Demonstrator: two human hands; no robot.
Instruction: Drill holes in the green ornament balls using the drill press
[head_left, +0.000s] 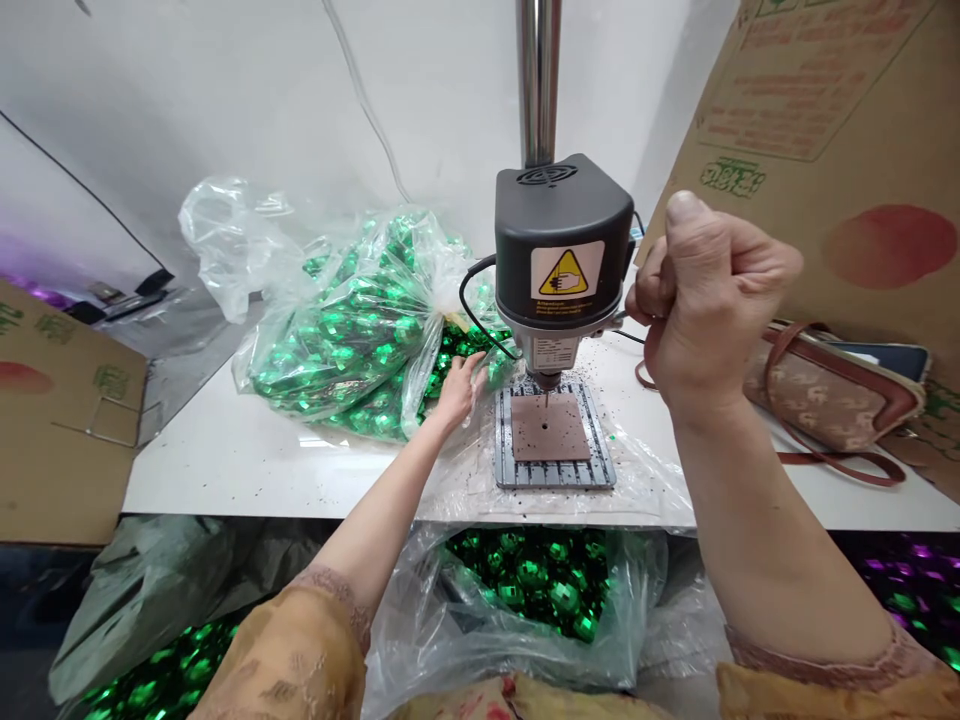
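Note:
My left hand (459,392) reaches to the mouth of a clear plastic bag (330,375). Its fingers are stretched out over the shiny green faceted balls (450,342) there, with nothing visibly gripped. Raised at the right, my right hand (705,290) is closed in a fist beside the drill press (562,235), around its feed lever, whose grip is mostly hidden by the fingers. The drill bit (547,398) points down at a brown square board (531,440) with a dark hole in it. That board lies on the slotted metal base (555,478).
Below the table edge, an open plastic bag (637,620) holds more green balls (532,580). A patterned handbag (817,395) with a brown strap lies at the right, before a large cardboard box (825,180). Another box (67,430) stands left. Dark crumbs litter the white table (202,470).

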